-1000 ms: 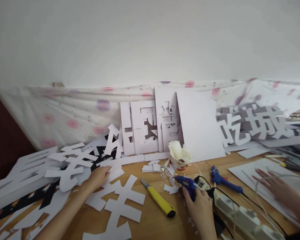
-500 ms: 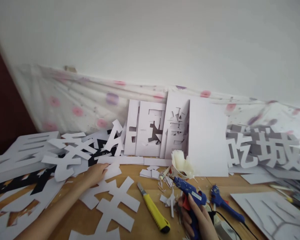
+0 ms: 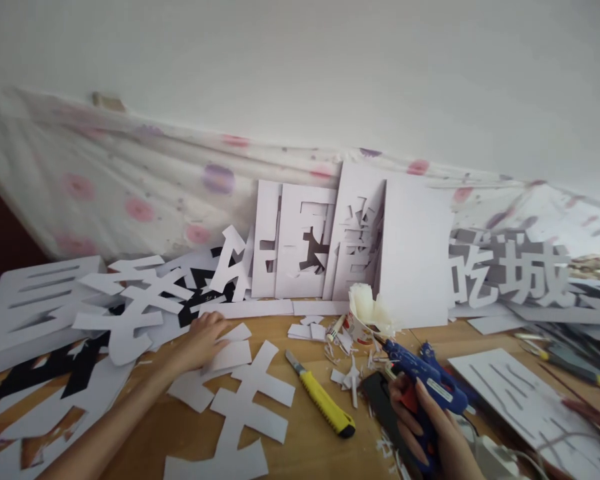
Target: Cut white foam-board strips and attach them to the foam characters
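Note:
My right hand (image 3: 430, 427) is wrapped round the grip of a blue glue gun (image 3: 430, 377). Its nozzle points up and left, close to a paper cup (image 3: 359, 329) stuffed with crumpled pale material. Over on the left, the fingers of my left hand (image 3: 207, 339) are curled onto a white cut-out board piece (image 3: 233, 355); the fingertips are partly hidden. A white board character (image 3: 253, 403) lies flat in front of that hand. Between my hands is a yellow utility knife (image 3: 325, 403), its blade out.
Cut-out boards (image 3: 305, 247) and a blank white board (image 3: 415, 253) lean against the patterned sheet (image 3: 175, 180). Raised white characters (image 3: 535, 267) stand at right. Another person's hand (image 3: 593, 415) is beside a white panel (image 3: 505, 387). A second glue gun (image 3: 427, 351) is partly hidden.
The view has shifted. My right hand has carried the glue gun rightward, now overlapping the second one. My left hand now lies further over the white piece. Another person's hand has appeared at right.

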A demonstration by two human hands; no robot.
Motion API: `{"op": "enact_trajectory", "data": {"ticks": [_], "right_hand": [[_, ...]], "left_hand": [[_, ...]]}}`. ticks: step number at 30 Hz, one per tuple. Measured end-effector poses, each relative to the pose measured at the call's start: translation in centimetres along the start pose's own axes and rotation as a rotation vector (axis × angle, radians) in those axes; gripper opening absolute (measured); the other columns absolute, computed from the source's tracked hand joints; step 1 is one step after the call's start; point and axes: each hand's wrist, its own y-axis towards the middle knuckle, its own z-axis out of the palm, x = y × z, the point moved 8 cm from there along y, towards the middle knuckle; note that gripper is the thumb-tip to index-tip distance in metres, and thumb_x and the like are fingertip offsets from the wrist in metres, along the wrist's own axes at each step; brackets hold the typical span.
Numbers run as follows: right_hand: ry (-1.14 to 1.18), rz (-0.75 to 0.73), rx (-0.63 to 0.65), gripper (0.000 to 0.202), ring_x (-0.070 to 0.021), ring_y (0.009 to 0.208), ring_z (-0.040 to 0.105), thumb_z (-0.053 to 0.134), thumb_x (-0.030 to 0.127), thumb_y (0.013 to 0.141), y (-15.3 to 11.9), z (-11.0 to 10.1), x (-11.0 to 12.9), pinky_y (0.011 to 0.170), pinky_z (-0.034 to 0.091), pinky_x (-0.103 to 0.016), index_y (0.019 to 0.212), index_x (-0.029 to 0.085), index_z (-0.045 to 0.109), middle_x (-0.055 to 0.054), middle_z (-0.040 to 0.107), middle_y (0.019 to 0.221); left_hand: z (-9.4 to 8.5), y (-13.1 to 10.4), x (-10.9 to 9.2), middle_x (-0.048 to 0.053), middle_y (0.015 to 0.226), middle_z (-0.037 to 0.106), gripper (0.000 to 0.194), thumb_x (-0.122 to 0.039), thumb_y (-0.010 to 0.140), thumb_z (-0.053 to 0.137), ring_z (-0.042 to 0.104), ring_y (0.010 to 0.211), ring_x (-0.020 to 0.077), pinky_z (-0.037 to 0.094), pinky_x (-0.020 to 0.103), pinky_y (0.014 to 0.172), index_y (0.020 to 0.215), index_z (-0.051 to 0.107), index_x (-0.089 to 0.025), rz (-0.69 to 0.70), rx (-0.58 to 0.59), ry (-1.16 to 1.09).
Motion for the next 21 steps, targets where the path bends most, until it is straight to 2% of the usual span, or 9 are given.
{"op": "enact_trajectory", "data": {"ticks": [1, 2, 4, 7, 10, 12, 14, 17, 21], "right_hand": [[0.007, 0.002, -0.021, 0.045, 0.0008, 0.038, 0.028, 0.084, 0.052, 0.064, -0.1, -0.1, -0.3, 0.031, 0.021, -0.01, 0.081, 0.014, 0.067, 0.001, 0.056, 0.062], [0.014, -0.005, -0.044, 0.046, 0.0003, 0.038, 0.03, 0.085, 0.051, 0.063, -0.2, -0.1, -0.5, 0.031, 0.023, -0.01, 0.082, 0.013, 0.068, 0.001, 0.056, 0.062], [0.033, -0.038, -0.091, 0.046, -0.001, 0.041, 0.032, 0.087, 0.05, 0.061, -0.5, 0.0, -0.7, 0.031, 0.026, -0.011, 0.082, 0.013, 0.069, 0.001, 0.054, 0.061], [0.054, -0.109, -0.166, 0.045, -0.0022, 0.043, 0.034, 0.086, 0.05, 0.063, -1.4, 0.3, -0.8, 0.032, 0.027, -0.011, 0.082, 0.013, 0.07, 0.002, 0.052, 0.061], [0.042, -0.122, -0.203, 0.045, -0.0029, 0.042, 0.035, 0.085, 0.051, 0.064, -2.5, 1.2, -1.2, 0.033, 0.028, -0.012, 0.083, 0.014, 0.07, 0.004, 0.046, 0.055], [0.005, -0.119, -0.236, 0.044, -0.0023, 0.041, 0.034, 0.084, 0.052, 0.065, -3.3, 1.7, -1.4, 0.033, 0.028, -0.012, 0.082, 0.014, 0.069, 0.005, 0.046, 0.054], [-0.04, -0.134, -0.292, 0.044, -0.0016, 0.042, 0.035, 0.084, 0.052, 0.065, -4.0, 2.0, -1.4, 0.034, 0.027, -0.011, 0.08, 0.013, 0.069, 0.002, 0.052, 0.058], [-0.09, -0.171, -0.348, 0.045, -0.0022, 0.044, 0.036, 0.085, 0.052, 0.063, -4.3, 1.9, -1.3, 0.034, 0.028, -0.011, 0.079, 0.012, 0.069, 0.001, 0.054, 0.061], [-0.118, -0.191, -0.39, 0.048, -0.0045, 0.046, 0.038, 0.086, 0.052, 0.06, -3.7, 1.0, -1.2, 0.034, 0.029, -0.013, 0.081, 0.013, 0.069, 0.003, 0.05, 0.057]], "left_hand": [[-0.5, 0.5, -1.9, 0.012, 0.115, 0.066, 0.031, -0.026, 0.081, 0.056, 0.058, 0.111, 0.032, 0.043, 0.047, 0.099, 0.108, 0.071, -0.019, 0.052, -0.03, -0.064], [-0.4, 1.2, -4.3, 0.012, 0.112, 0.067, 0.028, -0.03, 0.085, 0.056, 0.058, 0.11, 0.0303, 0.043, 0.045, 0.1, 0.107, 0.071, -0.019, 0.112, -0.021, -0.096], [1.1, 2.8, -9.6, 0.006, 0.107, 0.069, 0.025, -0.031, 0.092, 0.051, 0.062, 0.1, 0.0216, 0.048, 0.033, 0.091, 0.104, 0.071, -0.022, 0.231, 0.055, -0.139], [6.2, 4.6, -17.2, 0.003, 0.099, 0.071, 0.018, -0.03, 0.086, 0.063, 0.065, 0.09, 0.0192, 0.05, 0.028, 0.082, 0.099, 0.073, -0.022, 0.382, 0.221, -0.146], [11.6, 5.3, -21.6, 0.01, 0.107, 0.068, 0.024, -0.031, 0.079, 0.075, 0.063, 0.101, 0.0252, 0.05, 0.034, 0.088, 0.097, 0.072, -0.016, 0.455, 0.329, -0.101], [13.8, 5.5, -22.6, 0.012, 0.117, 0.065, 0.025, -0.03, 0.078, 0.077, 0.06, 0.109, 0.0263, 0.049, 0.038, 0.093, 0.097, 0.07, -0.014, 0.479, 0.369, -0.082], [15.0, 5.8, -22.4, 0.01, 0.119, 0.063, 0.024, -0.031, 0.085, 0.071, 0.06, 0.109, 0.0243, 0.05, 0.043, 0.094, 0.101, 0.067, -0.014, 0.487, 0.406, -0.08], [15.6, 6.3, -21.4, 0.007, 0.111, 0.065, 0.024, -0.034, 0.092, 0.062, 0.063, 0.099, 0.0208, 0.054, 0.043, 0.087, 0.106, 0.063, -0.015, 0.493, 0.476, -0.111], [15.6, 6.7, -20.6, 0.005, 0.1, 0.068, 0.023, -0.031, 0.09, 0.065, 0.066, 0.088, 0.0181, 0.055, 0.038, 0.081, 0.105, 0.064, -0.014, 0.468, 0.518, -0.209]]}}
